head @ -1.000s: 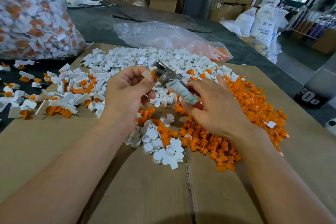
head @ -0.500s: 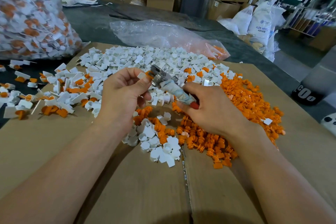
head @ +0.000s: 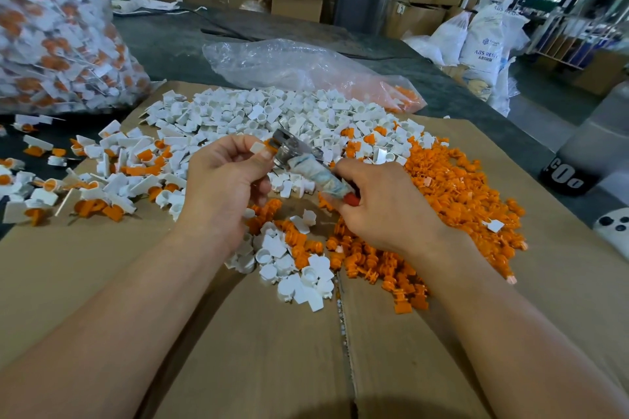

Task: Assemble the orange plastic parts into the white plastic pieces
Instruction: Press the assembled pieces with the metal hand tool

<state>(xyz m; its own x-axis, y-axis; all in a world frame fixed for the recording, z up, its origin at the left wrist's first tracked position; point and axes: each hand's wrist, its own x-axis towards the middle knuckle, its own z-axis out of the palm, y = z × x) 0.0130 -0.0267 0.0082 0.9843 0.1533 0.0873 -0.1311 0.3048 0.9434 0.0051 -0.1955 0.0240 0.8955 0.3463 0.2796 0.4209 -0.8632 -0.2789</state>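
**Stock count: one piece in hand, large share not yet joined**

- Far left: a full bag (head: 51, 27) is sitting on the dark table, packed with joined white-and-orange pieces.
- Beside it, loose joined pieces (head: 102, 180) are lying across the table edge and the cardboard (head: 238, 333). This looks like the finished output.
- Centre left: the left hand (head: 224, 180) is pinching a white piece (head: 257, 147) between thumb and curled fingers, with a glimpse of orange at its tip.
- Centre: a metal-headed tool (head: 299, 160) is meeting that piece, probably seating the insert.
- Centre right: the right hand (head: 384, 204) is gripping the tool's wrapped handle, fingers closed around it.
- Behind: a heap of white pieces (head: 272, 112) is waiting.
- Right: a heap of orange parts (head: 459, 197) is waiting. Judging by both heaps, much work is remaining.
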